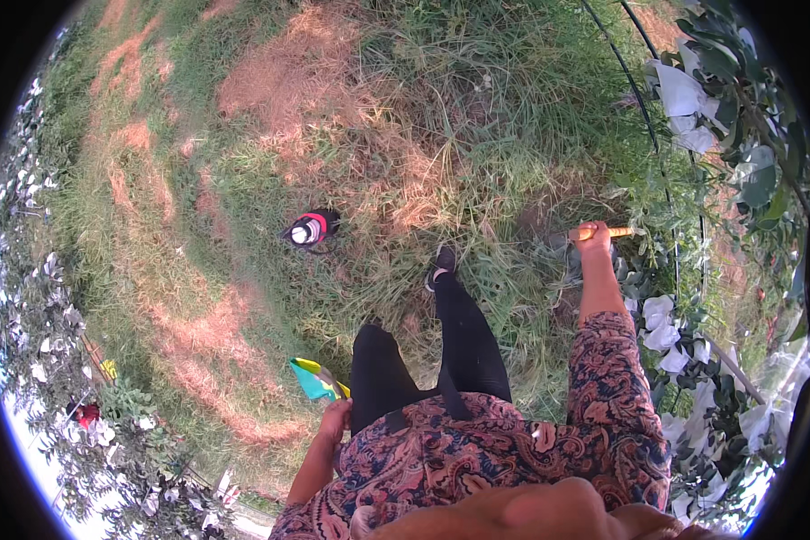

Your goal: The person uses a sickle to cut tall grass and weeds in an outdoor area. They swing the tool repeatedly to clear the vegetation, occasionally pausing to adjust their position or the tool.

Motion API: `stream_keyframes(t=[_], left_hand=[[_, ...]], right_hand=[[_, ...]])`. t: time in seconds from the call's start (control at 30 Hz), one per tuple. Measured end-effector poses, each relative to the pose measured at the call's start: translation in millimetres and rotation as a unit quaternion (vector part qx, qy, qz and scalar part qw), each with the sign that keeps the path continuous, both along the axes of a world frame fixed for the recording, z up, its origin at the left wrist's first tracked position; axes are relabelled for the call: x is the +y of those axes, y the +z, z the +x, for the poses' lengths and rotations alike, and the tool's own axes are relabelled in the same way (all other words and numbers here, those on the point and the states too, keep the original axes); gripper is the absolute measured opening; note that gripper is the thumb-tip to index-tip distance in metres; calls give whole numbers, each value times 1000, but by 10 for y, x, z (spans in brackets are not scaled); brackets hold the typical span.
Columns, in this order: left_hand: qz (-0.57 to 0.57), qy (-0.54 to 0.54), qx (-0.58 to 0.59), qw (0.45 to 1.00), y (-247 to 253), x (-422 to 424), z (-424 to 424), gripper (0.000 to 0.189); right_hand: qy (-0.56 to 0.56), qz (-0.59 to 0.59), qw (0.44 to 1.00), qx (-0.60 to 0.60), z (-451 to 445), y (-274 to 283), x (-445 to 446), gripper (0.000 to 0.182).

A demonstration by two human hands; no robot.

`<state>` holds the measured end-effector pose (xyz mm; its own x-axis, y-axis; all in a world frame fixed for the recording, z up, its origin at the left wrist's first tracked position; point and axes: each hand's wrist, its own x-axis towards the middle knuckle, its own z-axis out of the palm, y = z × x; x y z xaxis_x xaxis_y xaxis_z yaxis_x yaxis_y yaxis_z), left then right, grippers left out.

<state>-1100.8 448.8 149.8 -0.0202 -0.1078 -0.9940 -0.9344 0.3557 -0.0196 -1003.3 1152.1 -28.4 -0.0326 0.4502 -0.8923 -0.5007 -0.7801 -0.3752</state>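
Note:
My right hand grips the orange-brown handle of a hand tool, held level over the weeds at the row's edge. The tool's far end, toward the plants, is too blurred to identify. At my left hip, my left hand holds a teal and yellow sheet-like thing, perhaps a cloth or packet. Its lower end disappears behind the fingers. One dark shoe shows below my black trousers, on the grass.
A black and red bag or bottle holder with a pale round top stands on the grass. Black hoses run along the right row. Leafy plants with white bags border both sides. Cut dry grass covers parts of the ground.

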Motion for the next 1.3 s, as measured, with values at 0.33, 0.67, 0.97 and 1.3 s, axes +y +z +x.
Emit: stream_keyframes(t=[0.33,0.67,0.97,1.3], left_hand=[[9,-456,233,859,-174,1290,-273,35],[6,-609,201,767,-793,1458,-483,32],[6,-608,194,769,-908,1234,-655,31],[3,-614,177,770,-1041,1238,-667,30]], right_hand=[[622,-157,765,-55,-774,122,-3376,17],[385,-66,892,-226,-298,787,-1898,13],[-33,77,981,-175,-505,-77,115,21],[563,-84,805,-165,-2641,-852,-2707,12]])
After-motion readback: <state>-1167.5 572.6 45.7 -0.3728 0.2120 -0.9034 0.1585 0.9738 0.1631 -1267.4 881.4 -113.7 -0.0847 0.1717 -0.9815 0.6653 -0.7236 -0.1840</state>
